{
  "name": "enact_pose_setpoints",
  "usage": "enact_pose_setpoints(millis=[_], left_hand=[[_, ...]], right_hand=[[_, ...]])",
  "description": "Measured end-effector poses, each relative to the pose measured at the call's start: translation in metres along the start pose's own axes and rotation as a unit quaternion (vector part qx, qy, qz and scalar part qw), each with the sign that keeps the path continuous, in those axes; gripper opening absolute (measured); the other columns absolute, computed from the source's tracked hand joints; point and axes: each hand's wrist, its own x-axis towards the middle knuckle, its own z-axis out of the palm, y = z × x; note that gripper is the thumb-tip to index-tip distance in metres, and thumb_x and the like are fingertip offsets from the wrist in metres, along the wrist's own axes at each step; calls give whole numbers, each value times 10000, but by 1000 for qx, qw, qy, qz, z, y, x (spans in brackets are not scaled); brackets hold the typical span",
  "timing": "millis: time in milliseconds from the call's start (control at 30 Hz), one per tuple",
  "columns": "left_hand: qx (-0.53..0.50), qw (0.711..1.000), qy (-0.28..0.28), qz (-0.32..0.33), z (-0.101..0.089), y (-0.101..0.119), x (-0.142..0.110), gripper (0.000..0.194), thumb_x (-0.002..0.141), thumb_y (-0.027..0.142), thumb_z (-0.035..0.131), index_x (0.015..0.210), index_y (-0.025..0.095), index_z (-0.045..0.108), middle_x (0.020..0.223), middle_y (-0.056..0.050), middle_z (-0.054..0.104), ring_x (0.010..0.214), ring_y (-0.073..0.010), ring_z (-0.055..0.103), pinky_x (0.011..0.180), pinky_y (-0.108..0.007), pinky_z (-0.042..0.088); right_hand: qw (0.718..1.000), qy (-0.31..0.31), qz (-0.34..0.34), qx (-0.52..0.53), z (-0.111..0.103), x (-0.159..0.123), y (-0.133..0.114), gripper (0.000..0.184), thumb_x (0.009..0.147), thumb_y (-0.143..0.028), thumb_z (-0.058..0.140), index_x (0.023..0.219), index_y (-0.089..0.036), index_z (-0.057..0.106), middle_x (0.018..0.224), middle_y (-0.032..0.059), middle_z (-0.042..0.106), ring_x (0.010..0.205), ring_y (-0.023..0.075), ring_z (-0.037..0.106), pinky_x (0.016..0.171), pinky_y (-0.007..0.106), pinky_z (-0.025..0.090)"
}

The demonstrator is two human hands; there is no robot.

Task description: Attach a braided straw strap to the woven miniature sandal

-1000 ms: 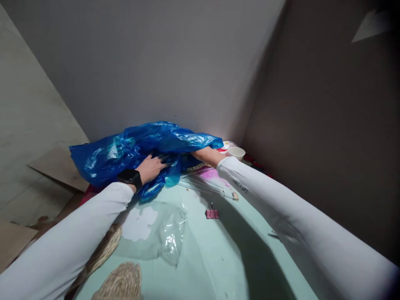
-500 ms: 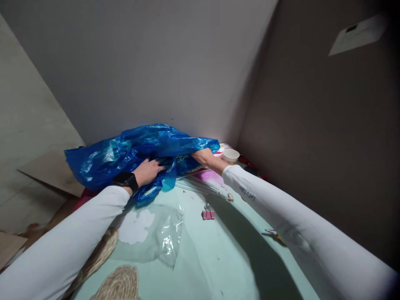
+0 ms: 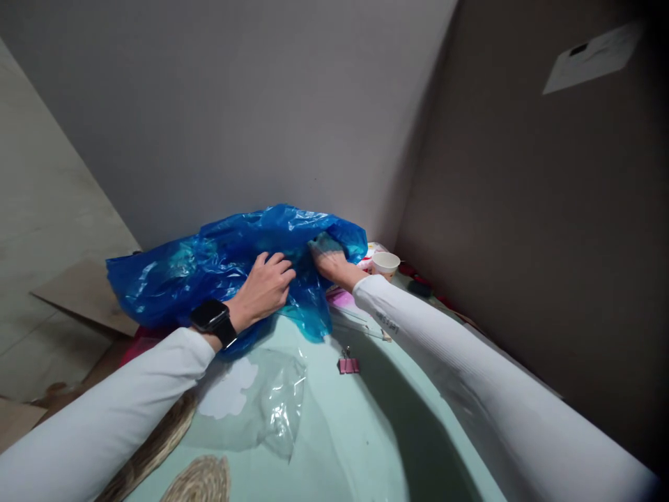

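Note:
A crumpled blue plastic bag lies on the pale green tabletop against the wall. My left hand, with a black watch at the wrist, bends its fingers over the bag's near edge and pinches the film. My right hand is at the bag's right end, in its opening. Blue film partly covers those curled fingers, which seem closed on the bag. What the bag holds is hidden. A pink binder clip sits below my right hand, and a clear plastic sheet or bag lies nearer me.
Behind my right wrist stands a white paper cup. Braided straw-coloured coils lie at the near edge. A white cutout shape is by the clear plastic. Cardboard rests on the floor at left.
My left hand has shifted right and up, fingers now more bent. My right hand has moved left and deeper into the bag's opening. A flap of blue film now hangs lower between them.

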Motion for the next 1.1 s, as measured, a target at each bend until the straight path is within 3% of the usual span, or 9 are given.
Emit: enact_pose_setpoints(millis=[133,200,367,467,533,667,867,1000,1100], left_hand=[[1,998,22,-54,14,2,8,478,928,343,521,1323,75,516,1306,-244,574,1228,-381,494,990,-573,376],[4,996,15,-85,22,-5,10,563,907,347,572,1393,88,450,1320,-223,563,1227,-373,506,993,-583,386],[8,992,-3,-128,32,-19,11,568,917,370,585,1433,203,415,1449,-140,469,1276,-331,487,1049,-592,372],[9,990,-10,-142,34,-25,10,576,919,363,589,1443,207,405,1444,-143,474,1251,-327,514,1023,-583,414],[11,989,-15,-145,35,-28,9,537,919,360,596,1413,211,446,1421,-134,499,1215,-313,544,995,-567,449],[18,990,-14,-142,38,-32,7,443,918,345,607,1326,192,532,1365,-120,550,1167,-290,579,958,-536,490],[14,990,-18,-140,30,-30,-1,399,919,340,609,1282,182,562,1304,-112,589,1099,-265,615,906,-496,528],[-5,991,-26,-128,15,-28,-16,380,921,341,606,1263,177,574,1267,-107,610,1071,-255,628,894,-486,535],[-33,994,-28,-100,-2,-24,-30,451,924,346,599,1339,184,530,1342,-130,582,1172,-292,592,969,-543,486]], right_hand=[[1000,-15,-12,-13,-5,-11,3,338,959,-328,598,1266,-189,573,1314,102,566,1116,251,597,931,473,516],[1000,-21,-6,-11,-7,-12,4,308,964,-325,592,1243,-195,587,1286,97,583,1080,235,612,906,445,532],[999,-30,28,10,-8,-1,1,304,953,-330,611,1204,-160,600,1204,97,619,1024,228,635,861,422,549],[998,-4,55,26,-13,-2,1,275,953,-319,608,1154,-133,620,1154,99,641,1018,229,637,871,432,539],[996,25,73,42,-22,-9,3,175,955,-218,567,1073,-127,658,1079,101,674,1012,242,641,880,433,523],[986,75,98,108,-56,-35,9,260,846,-40,488,909,-133,721,830,92,725,881,253,686,788,345,518],[950,122,157,241,-130,-90,12,321,786,-53,458,945,-129,726,746,67,722,693,196,713,566,233,515],[910,109,204,343,-169,-135,10,307,752,-74,463,934,-141,701,776,70,734,615,162,704,502,202,517],[866,69,237,434,-182,-166,5,247,752,-111,487,932,-151,652,791,80,742,596,145,694,449,174,489]])
